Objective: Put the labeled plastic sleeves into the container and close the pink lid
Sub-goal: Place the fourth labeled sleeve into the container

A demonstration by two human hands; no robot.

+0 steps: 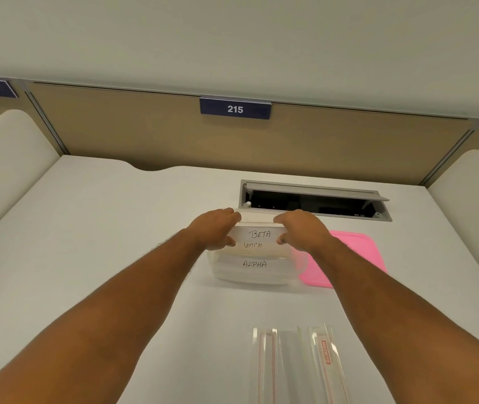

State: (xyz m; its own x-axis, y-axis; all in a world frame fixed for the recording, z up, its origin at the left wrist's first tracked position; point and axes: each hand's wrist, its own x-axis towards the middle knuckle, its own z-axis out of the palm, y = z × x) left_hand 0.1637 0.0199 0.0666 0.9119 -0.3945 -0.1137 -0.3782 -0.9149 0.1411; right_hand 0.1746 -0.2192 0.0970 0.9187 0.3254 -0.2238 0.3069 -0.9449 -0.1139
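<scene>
A clear plastic container [261, 277] stands on the white desk, with a sleeve marked ALPHA [254, 264] showing through its near wall and another labeled sleeve [252, 245] behind it. Over the container's open top I hold a sleeve marked BETA [259, 233]. My left hand [216, 228] pinches its left end and my right hand [301, 228] pinches its right end. The pink lid [358, 258] lies flat on the desk just right of the container, partly under my right forearm.
Clear sleeves with red-printed strips [296, 365] lie on the desk near the front edge. An open cable hatch [314, 201] sits in the desk right behind the container. A tan partition with a sign 215 [235, 108] closes the back; padded dividers flank both sides.
</scene>
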